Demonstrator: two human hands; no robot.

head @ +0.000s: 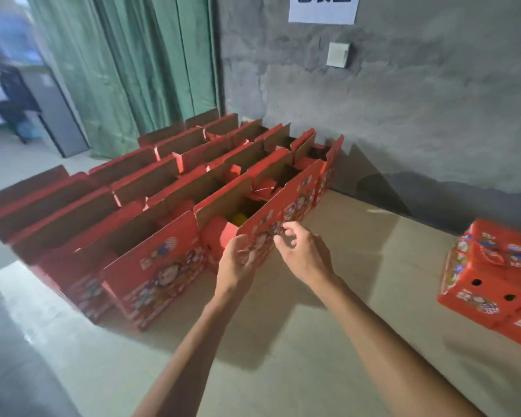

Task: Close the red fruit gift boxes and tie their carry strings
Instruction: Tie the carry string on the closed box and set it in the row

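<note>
Left hand (238, 257): fingers curled on the near flap's lower corner, frame centre; a grip is judged likely, not certain.
Right hand (298, 251): fingers loosely curled at the same flap, beside the left; whether anything is pinched cannot be told.
Box (271, 212): open, flaps upright, yellow fruit (240, 218) inside; centre frame.
Handling: thin card, judged light and bendable, easily creased; best held by flap edges.
Neighbours: open boxes (133, 188) packed touching at left.
Room: bare floor (358, 260) to the right; closed boxes (494, 275) far right.
</note>
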